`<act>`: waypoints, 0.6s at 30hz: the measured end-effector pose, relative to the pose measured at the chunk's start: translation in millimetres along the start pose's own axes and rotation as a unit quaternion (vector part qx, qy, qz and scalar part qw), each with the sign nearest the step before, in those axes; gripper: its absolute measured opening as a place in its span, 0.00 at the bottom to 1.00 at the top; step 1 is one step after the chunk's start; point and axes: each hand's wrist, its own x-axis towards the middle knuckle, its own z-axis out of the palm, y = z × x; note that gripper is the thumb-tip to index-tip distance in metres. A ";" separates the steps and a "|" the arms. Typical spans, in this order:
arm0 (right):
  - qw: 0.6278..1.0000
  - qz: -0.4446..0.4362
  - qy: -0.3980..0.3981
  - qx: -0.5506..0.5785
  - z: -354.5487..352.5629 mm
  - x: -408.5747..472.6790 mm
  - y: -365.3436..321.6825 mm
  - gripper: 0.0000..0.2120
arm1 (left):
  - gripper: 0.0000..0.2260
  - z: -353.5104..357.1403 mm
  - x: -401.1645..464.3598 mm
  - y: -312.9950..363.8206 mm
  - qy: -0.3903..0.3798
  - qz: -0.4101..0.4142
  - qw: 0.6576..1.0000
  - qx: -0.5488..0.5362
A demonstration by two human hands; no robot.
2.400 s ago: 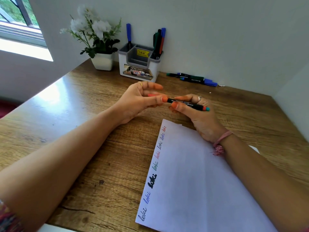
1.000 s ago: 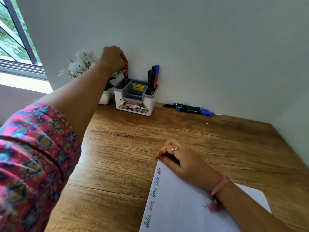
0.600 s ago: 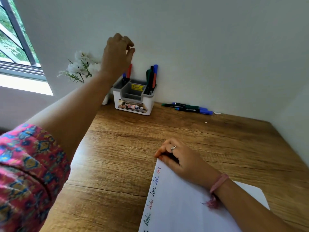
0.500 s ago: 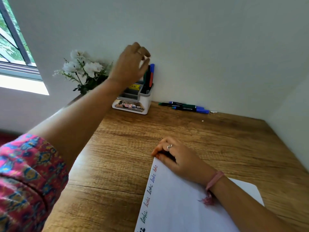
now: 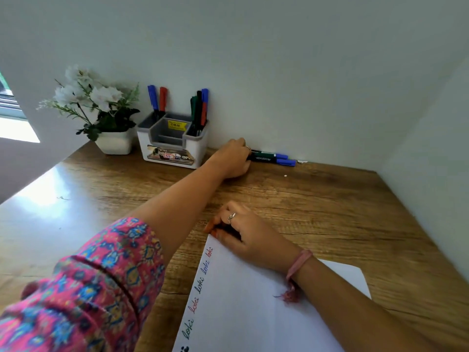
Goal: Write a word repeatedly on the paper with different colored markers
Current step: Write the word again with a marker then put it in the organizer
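The white paper [image 5: 253,308] lies at the near right of the wooden desk, with "loki" written several times down its left edge in red, blue and green. My right hand [image 5: 243,235] rests on the paper's top corner, fingers curled together, with nothing seen in it. My left hand [image 5: 234,158] reaches across to the wall and curls over the left ends of the markers [image 5: 272,158] lying there, which have blue caps. Whether it grips one is hidden by the hand. A white and grey marker holder [image 5: 175,146] holds several upright markers, including a red-capped marker [image 5: 162,97].
A white pot of white flowers [image 5: 111,138] stands left of the holder by the wall. Walls close the desk at the back and on the right. A bright window lies to the far left. Bare wood stretches between the paper and the holder.
My left hand dropped the red marker into the holder, then moved right and down to the markers lying by the wall. My right hand stayed on the paper's corner.
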 end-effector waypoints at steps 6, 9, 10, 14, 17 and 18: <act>1.000 -0.008 0.006 0.013 0.6 0.0 2.9 0.07 | 0.19 0.5 1.1 7.2 -0.003 0.000 0.999 0.035; 0.999 -0.020 0.012 0.028 0.8 -1.1 2.6 0.07 | 0.16 -6.4 -10.7 9.2 0.012 0.000 1.000 -0.026; 0.999 -0.023 0.013 0.035 0.9 -1.3 3.0 0.06 | 0.15 -11.0 -17.5 10.7 0.033 -0.004 0.997 -0.076; 0.999 -0.022 0.011 0.038 0.3 -0.6 4.6 0.08 | 0.11 -35.5 -63.0 14.0 0.138 -0.081 0.945 -0.285; 0.997 -0.023 0.026 0.063 -0.6 -0.4 3.4 0.08 | 0.12 -60.9 -104.0 9.8 0.139 -0.184 0.822 -0.521; 0.997 -0.024 0.028 0.069 -0.4 -1.0 2.4 0.08 | 0.11 -71.7 -118.1 8.7 0.135 -0.209 0.741 -0.624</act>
